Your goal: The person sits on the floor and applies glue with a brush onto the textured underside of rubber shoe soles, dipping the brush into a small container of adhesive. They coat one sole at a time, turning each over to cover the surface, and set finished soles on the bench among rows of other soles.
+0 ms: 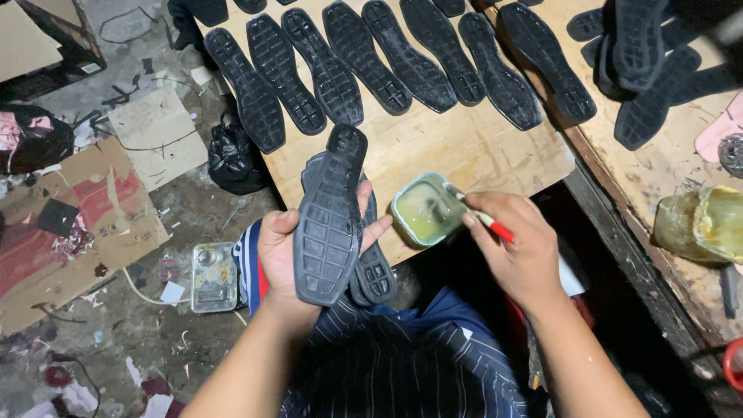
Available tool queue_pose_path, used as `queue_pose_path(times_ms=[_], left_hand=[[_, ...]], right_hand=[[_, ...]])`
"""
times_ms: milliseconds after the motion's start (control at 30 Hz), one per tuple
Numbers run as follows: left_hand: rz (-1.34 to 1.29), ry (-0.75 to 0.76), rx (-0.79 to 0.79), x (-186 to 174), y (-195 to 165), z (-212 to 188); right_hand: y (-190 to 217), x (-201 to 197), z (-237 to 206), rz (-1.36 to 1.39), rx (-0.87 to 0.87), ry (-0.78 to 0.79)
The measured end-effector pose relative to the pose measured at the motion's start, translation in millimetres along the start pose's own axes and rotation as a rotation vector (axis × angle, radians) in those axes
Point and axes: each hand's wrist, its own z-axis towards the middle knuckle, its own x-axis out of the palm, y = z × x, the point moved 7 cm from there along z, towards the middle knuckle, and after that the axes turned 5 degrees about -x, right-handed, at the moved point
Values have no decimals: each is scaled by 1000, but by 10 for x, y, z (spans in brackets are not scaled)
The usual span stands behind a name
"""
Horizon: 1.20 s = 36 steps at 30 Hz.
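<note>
Just left of the frame's centre, the left hand (290, 251) was cupped under a small stack of black shoe soles (333, 220), thumb hooked over the left edge and fingers curled up along the right edge, gripping them. The top sole lay tread side up, its long axis running nearly straight up and down the frame with a slight lean to the right; the narrower heel end pointed toward the upper part of the frame, out over the edge of the wooden board (464, 147), and the broad, grid-patterned forefoot end pointed down toward the person's lap. At least one more sole peeked out beneath it on the right side, lying along the same line.

To the right of centre, the right hand (515, 248) was closed in a pinch on a brush with a red handle (487, 219), the red end sticking out to the lower right and the bristle end dipped toward a small pale green glue container (422, 209) sitting at the board's near edge, just beside the held soles.

Across the top of the frame a row of black soles (371, 58) lay tread up on the board, each slanted from upper left to lower right. A loose pile of soles (642, 70) sat in the upper right.
</note>
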Motion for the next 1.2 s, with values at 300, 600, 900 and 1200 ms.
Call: queue_pose_path(times_ms=[300,600,900,1200], left_hand=[[34,157,-195,112,293,155],[100,167,-222,292,434,209],[151,161,-147,345,431,287],[95,255,-128,334,485,375]], right_hand=[[147,-125,-450,1037,464,-8],[624,-154,-291,622,108,69],[786,-52,-293,504,167,242],[903,-74,-337,435,50,181]])
